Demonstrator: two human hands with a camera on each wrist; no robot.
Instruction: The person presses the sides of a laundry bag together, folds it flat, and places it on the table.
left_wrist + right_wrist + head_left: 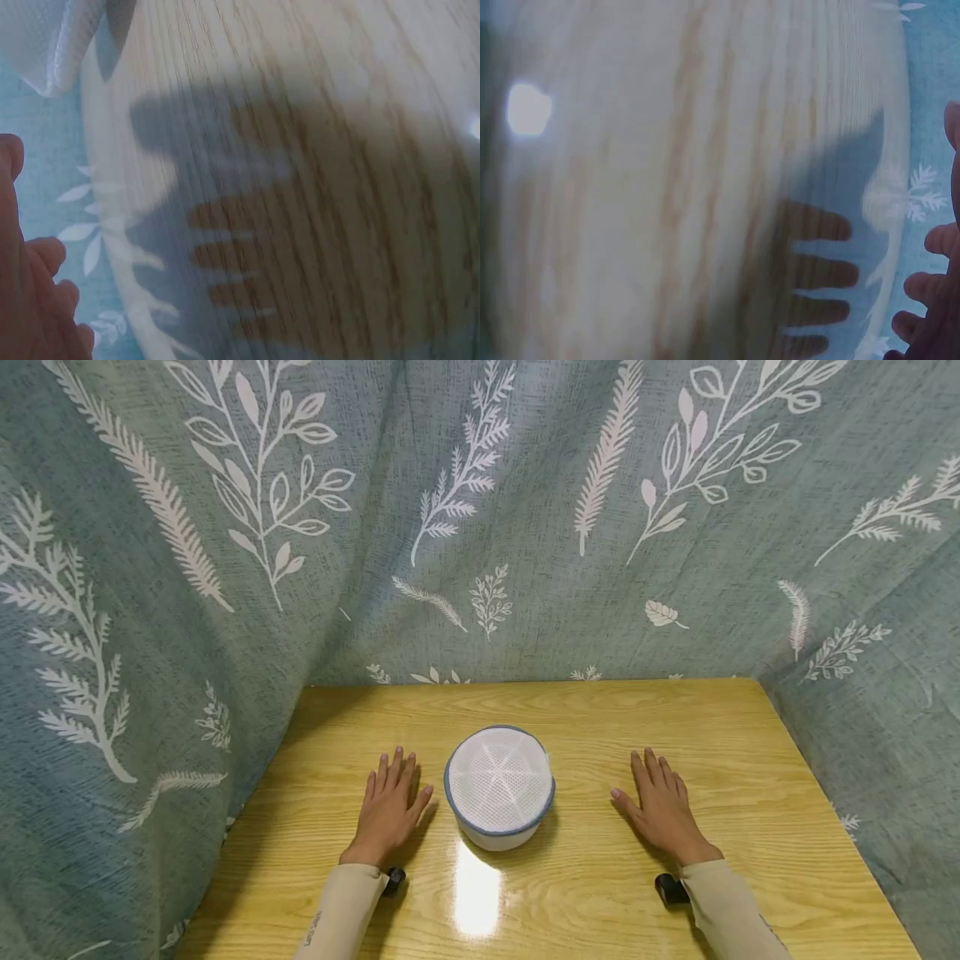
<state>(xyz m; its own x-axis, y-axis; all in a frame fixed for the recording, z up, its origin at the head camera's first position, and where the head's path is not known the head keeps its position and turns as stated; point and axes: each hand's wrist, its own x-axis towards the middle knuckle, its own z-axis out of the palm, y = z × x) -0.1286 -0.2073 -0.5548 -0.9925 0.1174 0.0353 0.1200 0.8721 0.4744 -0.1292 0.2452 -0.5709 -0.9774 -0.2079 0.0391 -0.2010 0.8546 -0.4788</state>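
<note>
A round white mesh laundry bag (499, 781) with blue trim stands on the wooden table, between the two hands. To its left, my left hand (390, 808) has straight, spread fingers and holds nothing. My right hand (663, 808) lies farther off to the bag's right, also with spread fingers and nothing in them. In the left wrist view, part of the mesh bag (49, 41) shows at the top left, above the left hand (41, 300). The right wrist view has only the edge of the right hand (939, 315) and its shadow.
The wood-grain table (592, 902) reflects a bright light near its front. A blue-green curtain (540, 527) with white leaf prints hangs behind the table and along both sides. A dark wrist device (671, 890) sits at each sleeve cuff.
</note>
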